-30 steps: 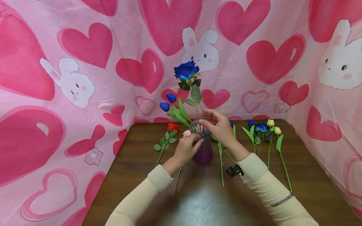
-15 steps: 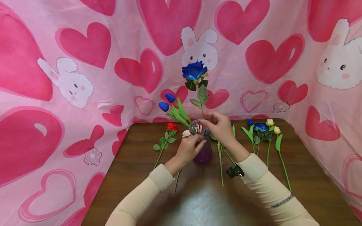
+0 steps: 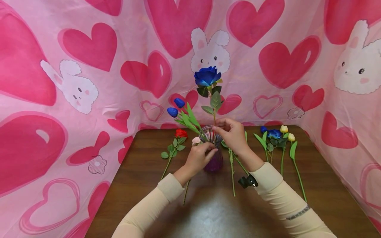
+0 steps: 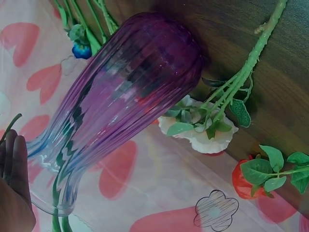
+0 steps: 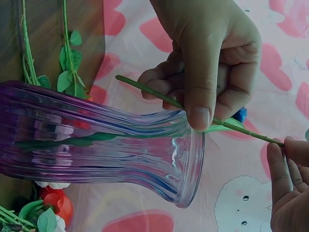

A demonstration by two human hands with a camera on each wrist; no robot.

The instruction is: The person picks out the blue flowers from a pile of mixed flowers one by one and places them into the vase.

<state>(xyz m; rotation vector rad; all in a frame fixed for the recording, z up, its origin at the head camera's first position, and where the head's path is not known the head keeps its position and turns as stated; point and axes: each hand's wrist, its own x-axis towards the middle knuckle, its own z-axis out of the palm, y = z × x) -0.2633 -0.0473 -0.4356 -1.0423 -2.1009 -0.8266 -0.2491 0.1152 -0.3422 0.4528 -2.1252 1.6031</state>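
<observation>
A blue artificial rose (image 3: 207,76) stands upright above the vase, its stem (image 5: 248,132) pinched by both hands. My left hand (image 3: 197,158) grips it near the lower end, thumb pointing down by the vase's rim in the right wrist view. Higher up, the fingertips of my right hand (image 3: 235,135) pinch the same stem. The bare stem end pokes out past my left hand, overlapping the vase neck in that view. The ribbed glass vase (image 4: 130,82), purple below and clear at its mouth, holds blue tulips (image 3: 172,112) leaning left.
Left of the vase lie a red rose (image 3: 181,133) and a pale pink rose (image 3: 196,140). To the right are a blue rose (image 3: 274,134), yellow-white tulips (image 3: 291,137) and more stems on the wooden table (image 3: 208,211). A pink heart-print cloth (image 3: 250,99) hangs behind.
The upright blue rose's head has shifted to the right and slightly down. My right hand has lowered slightly; the left remains at the vase's rim.
</observation>
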